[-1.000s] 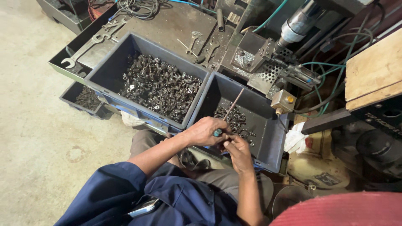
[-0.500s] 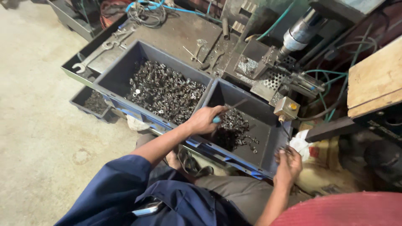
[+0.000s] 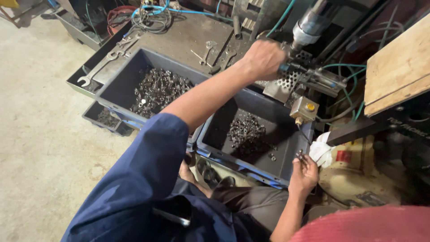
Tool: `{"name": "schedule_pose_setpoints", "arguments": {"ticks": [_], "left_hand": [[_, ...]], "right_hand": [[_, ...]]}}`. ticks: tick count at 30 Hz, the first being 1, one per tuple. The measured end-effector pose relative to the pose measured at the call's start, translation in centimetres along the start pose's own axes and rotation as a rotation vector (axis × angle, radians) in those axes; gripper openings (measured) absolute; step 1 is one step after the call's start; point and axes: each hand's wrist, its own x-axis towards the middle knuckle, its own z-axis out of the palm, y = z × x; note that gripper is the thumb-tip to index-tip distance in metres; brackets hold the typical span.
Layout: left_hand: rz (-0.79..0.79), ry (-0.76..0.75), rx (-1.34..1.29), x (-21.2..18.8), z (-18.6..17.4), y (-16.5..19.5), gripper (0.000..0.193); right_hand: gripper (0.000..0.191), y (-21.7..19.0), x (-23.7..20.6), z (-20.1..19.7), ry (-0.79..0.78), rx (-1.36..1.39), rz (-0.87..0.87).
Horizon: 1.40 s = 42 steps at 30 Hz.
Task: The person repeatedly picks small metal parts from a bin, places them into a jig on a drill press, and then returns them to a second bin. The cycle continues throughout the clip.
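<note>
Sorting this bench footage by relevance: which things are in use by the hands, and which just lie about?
In use: left hand on the machine fixture; right hand holding small metal parts; right bin of parts.

Lying about: spanners, cables, white rag, wooden board.

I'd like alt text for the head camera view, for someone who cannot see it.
A seated person in a blue sleeve stretches the left hand to a machine's handle, while the right hand holds small metal parts at the corner of a dark bin. A fuller bin of metal parts sits beside it.
</note>
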Motion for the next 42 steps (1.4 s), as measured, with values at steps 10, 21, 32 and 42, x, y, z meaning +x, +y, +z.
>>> {"name": "schedule_pose_setpoints", "arguments": {"ticks": [10, 21, 32, 42], "left_hand": [[0.106, 0.042, 0.033, 2.3, 1.2, 1.6, 0.01], [-0.131, 0.085, -0.674, -10.0, 10.2, -4.3, 0.016], [-0.082, -0.106, -0.541, -22.2, 12.1, -1.7, 0.029], [-0.122, -0.137, -0.547, -22.2, 10.9, -1.4, 0.03]], "right_hand": [[0.027, -1.6, -0.4, 0.5, 0.059, 0.017, 0.087], [0.017, -1.8, 0.6, -0.6, 0.113, 0.051, 0.177], [0.027, -3.5, 11.4, 14.5, -0.054, 0.518, 0.393], [0.017, -4.6, 21.6, 24.7, 0.188, 0.401, 0.445]]}}
